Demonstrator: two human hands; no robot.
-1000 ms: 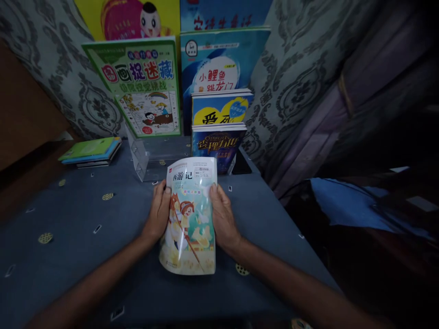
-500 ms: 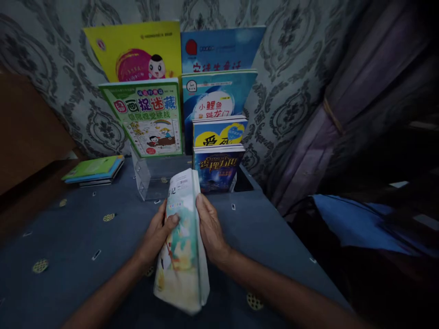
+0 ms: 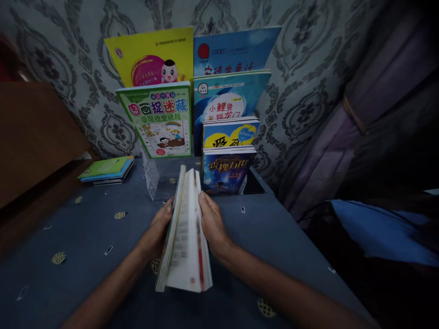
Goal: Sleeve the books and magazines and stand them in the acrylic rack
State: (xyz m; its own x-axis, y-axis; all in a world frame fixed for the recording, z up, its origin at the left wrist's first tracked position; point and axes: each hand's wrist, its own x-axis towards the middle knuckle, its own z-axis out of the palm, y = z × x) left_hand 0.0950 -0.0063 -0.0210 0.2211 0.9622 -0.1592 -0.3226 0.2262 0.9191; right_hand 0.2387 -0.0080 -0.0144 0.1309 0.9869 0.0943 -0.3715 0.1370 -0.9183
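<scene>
Paperback book (image 3: 187, 237) held edge-on between 2 hands above the blue table (image 3: 85, 256).

The left hand (image 3: 158, 230) grips its left cover, thumb on the page edge; the right hand (image 3: 212, 224) presses flat against the right side. Just behind stands a clear acrylic stand (image 3: 159, 178) beside tiered upright books (image 3: 224, 169); a flat stack (image 3: 106, 170) lies well apart, left.

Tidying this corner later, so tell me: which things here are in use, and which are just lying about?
In use: left hand, right hand, both gripping the paperback.

Lying about: stack of thin books, clear display stand, green puzzle book, dark blue book.
</scene>
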